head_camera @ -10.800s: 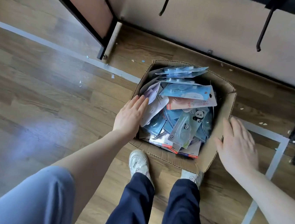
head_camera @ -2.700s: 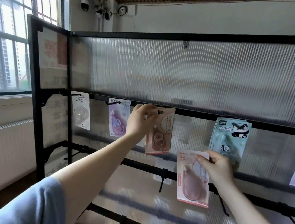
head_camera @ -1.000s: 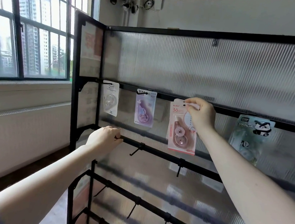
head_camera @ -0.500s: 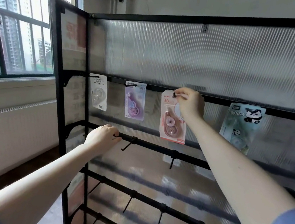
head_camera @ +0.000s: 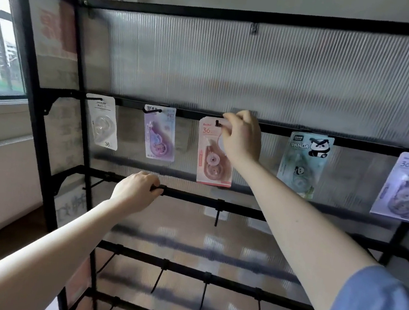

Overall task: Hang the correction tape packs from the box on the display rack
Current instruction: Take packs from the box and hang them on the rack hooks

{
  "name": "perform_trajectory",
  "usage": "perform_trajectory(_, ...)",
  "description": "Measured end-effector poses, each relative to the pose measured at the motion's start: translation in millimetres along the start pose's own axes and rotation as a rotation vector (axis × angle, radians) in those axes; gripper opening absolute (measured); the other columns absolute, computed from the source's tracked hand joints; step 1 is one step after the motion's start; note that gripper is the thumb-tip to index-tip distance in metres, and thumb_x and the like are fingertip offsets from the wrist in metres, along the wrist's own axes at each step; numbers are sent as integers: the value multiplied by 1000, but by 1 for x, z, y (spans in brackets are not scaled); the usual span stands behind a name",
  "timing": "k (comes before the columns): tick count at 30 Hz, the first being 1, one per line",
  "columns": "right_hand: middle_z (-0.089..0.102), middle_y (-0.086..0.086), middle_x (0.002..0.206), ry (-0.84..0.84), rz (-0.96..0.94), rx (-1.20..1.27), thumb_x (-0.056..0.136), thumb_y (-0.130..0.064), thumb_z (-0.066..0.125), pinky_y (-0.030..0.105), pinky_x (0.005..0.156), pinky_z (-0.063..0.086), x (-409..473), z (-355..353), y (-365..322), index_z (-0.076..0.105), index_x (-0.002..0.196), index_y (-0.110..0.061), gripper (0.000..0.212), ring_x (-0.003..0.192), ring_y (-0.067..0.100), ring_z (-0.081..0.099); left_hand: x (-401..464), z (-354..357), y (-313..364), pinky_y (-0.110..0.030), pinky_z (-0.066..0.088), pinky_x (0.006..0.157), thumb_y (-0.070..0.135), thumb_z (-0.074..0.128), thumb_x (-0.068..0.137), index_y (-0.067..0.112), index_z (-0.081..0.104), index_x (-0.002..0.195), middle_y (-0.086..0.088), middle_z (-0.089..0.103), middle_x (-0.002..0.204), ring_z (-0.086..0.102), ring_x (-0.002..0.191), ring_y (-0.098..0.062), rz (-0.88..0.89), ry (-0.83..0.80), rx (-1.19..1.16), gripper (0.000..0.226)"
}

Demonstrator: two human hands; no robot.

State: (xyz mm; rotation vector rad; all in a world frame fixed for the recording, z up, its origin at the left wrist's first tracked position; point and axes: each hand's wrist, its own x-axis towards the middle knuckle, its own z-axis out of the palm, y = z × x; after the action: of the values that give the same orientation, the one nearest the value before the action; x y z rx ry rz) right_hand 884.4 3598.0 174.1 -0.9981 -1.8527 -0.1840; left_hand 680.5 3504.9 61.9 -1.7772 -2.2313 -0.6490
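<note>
Fingers of the right hand (head_camera: 242, 138) pinch the pink correction tape pack's (head_camera: 214, 156) top on its hook; the left hand (head_camera: 135, 190) seemingly curls round the display rack's (head_camera: 193, 200) lower bar.

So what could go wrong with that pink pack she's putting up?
The right hand pinches the pink pack's top at its hook. If the hole isn't fully on, the pack may drop when she lets go. The left hand grips the lower bar, so leaning on it might shake the rack and swing the panda pack nearby.
</note>
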Motion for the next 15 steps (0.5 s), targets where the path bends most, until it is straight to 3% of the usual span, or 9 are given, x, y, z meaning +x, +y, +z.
perform_trajectory(5,51,10,129,-37,58,-79,93,-18,53,33,96,36,-18,-12,6,49,132,-9,40,119,26,46,0,-4,5,-33,45,78,37,56,92,20,65,111,-4,60,116,57,106,-26,26,11,-42,27)
perform_trajectory(15,47,10,135,-190,230,-242,95,-22,50,36,97,37,-87,-17,27,45,135,-11,42,121,28,46,-20,2,1,-40,41,92,35,58,91,13,58,123,-8,54,125,49,114,-31,121,16,-72,39)
